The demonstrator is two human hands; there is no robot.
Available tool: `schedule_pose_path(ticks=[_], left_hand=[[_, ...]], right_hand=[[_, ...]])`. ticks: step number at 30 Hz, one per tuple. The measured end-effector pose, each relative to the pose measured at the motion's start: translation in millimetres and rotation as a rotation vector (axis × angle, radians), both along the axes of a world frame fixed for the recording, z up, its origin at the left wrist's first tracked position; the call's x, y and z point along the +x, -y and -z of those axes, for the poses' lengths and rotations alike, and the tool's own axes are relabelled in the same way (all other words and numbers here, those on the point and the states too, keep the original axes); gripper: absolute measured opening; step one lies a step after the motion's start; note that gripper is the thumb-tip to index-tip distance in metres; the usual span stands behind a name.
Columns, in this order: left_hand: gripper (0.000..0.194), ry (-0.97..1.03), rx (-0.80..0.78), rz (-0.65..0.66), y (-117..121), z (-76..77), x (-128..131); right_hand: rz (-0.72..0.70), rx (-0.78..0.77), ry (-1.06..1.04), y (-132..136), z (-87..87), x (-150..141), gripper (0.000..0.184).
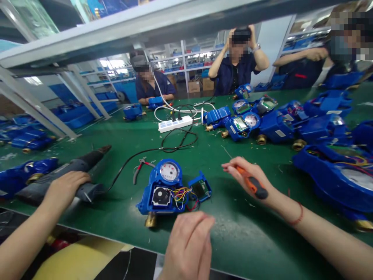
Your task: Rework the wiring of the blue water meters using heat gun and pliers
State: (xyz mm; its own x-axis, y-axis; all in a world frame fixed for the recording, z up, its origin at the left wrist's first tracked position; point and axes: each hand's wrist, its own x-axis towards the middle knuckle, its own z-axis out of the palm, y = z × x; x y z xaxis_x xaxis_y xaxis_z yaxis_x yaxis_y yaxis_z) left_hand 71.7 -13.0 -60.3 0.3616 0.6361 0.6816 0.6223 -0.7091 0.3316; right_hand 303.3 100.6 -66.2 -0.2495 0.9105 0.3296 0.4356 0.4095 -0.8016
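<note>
My left hand [65,188] is closed round the handle of a dark heat gun [87,161] that lies on the green table [247,241] at the left, its nozzle pointing up and right. My right hand [247,177], with a red string at the wrist, grips an orange and black screwdriver [252,184] to the right of an opened blue water meter [167,188]. The meter shows a white dial, a brass fitting, coloured wires and a small green circuit board. A third hand [189,243], fingers curled, rises at the bottom centre just in front of the meter; I cannot tell whose it is.
Red-handled pliers [141,167] lie left of the meter, beside the black cord. A white power strip [175,123] sits mid-table. Several blue meters [279,124] crowd the right side, and more lie at the far left. Three people sit across the table.
</note>
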Motion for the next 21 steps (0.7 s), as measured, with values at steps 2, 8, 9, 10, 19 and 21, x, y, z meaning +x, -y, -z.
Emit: schedule_pose_path(ticks=[2, 8, 9, 10, 19, 21], left_hand=[[0.033, 0.014, -0.105, 0.008, 15, 17.9, 0], [0.021, 0.047, -0.244, -0.193, 32, 45.5, -12], [0.021, -0.003, -0.242, -0.222, 32, 46.4, -16], [0.024, -0.062, -0.241, -0.253, 31, 47.0, -20], [0.080, -0.036, -0.591, -0.255, 16, 57.1, -26], [0.084, 0.053, -0.647, -0.223, 15, 63.2, -24]], right_hand=[[-0.204, 0.011, 0.022, -9, -0.1, -17, 0.025], [-0.550, -0.026, 0.054, -33, -4.1, -52, 0.027], [-0.555, -0.038, 0.049, -34, -4.0, -54, 0.026], [-0.549, -0.052, 0.039, -34, -3.6, -56, 0.025], [-0.464, -0.310, -0.116, -13, -3.3, -64, 0.032], [-0.462, -0.353, -0.125, -8, -4.5, -64, 0.031]])
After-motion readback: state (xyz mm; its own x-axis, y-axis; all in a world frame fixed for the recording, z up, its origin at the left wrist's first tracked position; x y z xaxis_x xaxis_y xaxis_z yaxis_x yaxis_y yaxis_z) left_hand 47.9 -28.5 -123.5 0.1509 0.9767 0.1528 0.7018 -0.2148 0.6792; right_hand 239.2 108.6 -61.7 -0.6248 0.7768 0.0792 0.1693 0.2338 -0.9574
